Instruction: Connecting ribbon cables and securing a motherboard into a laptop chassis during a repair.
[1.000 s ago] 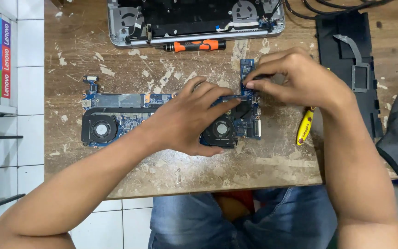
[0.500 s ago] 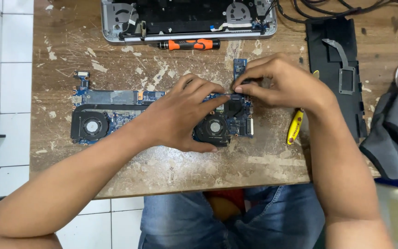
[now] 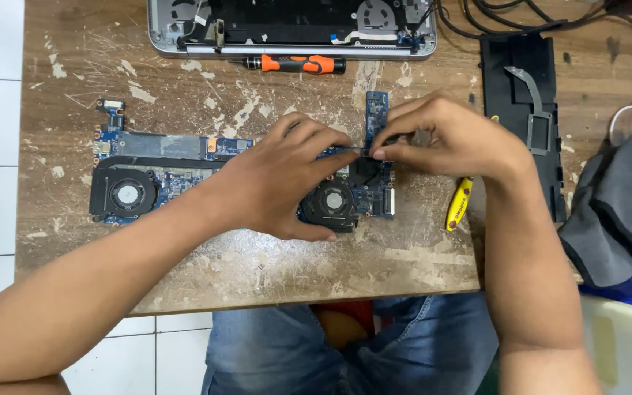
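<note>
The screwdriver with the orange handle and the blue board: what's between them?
Only bare, scratched wooden table lies between the screwdriver and the blue board, as the head view shows.

bright even light, soft shadows, sharp
</note>
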